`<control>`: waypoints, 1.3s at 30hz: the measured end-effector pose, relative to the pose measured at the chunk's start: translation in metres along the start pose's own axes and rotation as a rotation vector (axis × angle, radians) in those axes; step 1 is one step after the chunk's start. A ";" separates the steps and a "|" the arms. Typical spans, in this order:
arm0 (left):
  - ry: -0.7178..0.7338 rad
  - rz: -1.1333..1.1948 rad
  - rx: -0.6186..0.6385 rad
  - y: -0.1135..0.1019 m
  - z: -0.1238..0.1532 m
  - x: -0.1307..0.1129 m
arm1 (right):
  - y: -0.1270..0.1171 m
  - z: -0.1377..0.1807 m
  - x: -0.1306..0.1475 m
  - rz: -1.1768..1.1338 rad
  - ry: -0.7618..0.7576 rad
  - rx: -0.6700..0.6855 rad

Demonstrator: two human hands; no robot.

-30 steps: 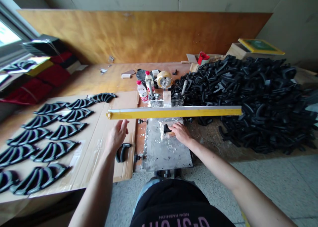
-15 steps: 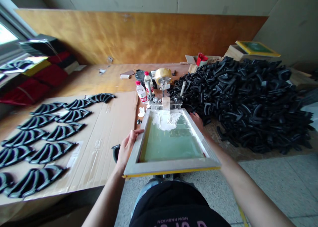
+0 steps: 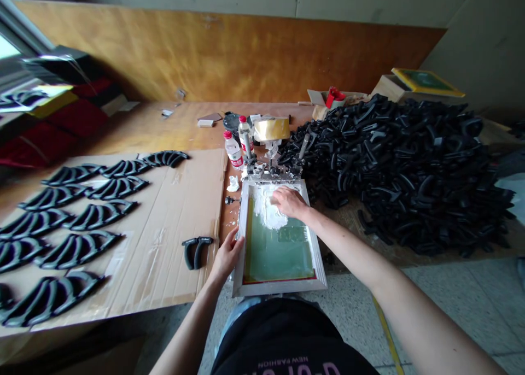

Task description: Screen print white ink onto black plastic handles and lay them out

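Observation:
A screen-printing frame (image 3: pixel 320 285) with grey edges and a green mesh lies before me, flatter than before. White ink (image 3: pixel 268 214) is smeared over the mesh's far end. My left hand (image 3: pixel 227 255) grips the frame's left edge, thumb on top. My right hand (image 3: pixel 290 201) is closed over the ink; it seems to pinch the small beige scraper, which its fingers hide. Behind, the frame meets a metal hinge clamp (image 3: pixel 273 173). Left of my left hand, a small black two-pronged plastic part (image 3: pixel 197 252) lies on the cardboard (image 3: pixel 159 276).
Rows of black curved parts (image 3: pixel 94 249) cover the cardboard's left side. A big heap of black parts (image 3: pixel 410 162) fills the right. Two red-capped bottles (image 3: pixel 233 153) and a tape roll (image 3: pixel 270 129) stand behind the clamp. Another yellow-edged screen (image 3: pixel 429 82) rests at back right.
The frame has come down from its raised tilt. My right hand left its right edge for the ink. The beige scraper no longer stands at the far edge. My left hand stays on the frame.

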State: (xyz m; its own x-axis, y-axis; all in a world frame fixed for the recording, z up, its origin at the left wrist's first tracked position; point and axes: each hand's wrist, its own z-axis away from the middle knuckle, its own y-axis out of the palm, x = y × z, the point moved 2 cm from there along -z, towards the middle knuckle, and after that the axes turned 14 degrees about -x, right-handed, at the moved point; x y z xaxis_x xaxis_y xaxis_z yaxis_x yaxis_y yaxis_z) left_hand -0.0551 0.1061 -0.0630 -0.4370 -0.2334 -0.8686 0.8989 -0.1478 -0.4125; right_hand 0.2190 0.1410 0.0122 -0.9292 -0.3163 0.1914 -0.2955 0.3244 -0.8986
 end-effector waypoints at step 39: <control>0.044 0.754 -0.150 -0.009 -0.006 -0.160 | 0.009 0.072 -0.023 -0.201 0.333 -0.054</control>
State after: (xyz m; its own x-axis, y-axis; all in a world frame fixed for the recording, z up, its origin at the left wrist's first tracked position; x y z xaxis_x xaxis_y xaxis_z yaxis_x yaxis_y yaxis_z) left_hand 0.0074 0.1504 0.0782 0.2942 -0.1806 -0.9385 0.9493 0.1688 0.2651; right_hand 0.2539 0.0872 -0.0282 -0.8703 -0.0747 0.4868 -0.4818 0.3342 -0.8101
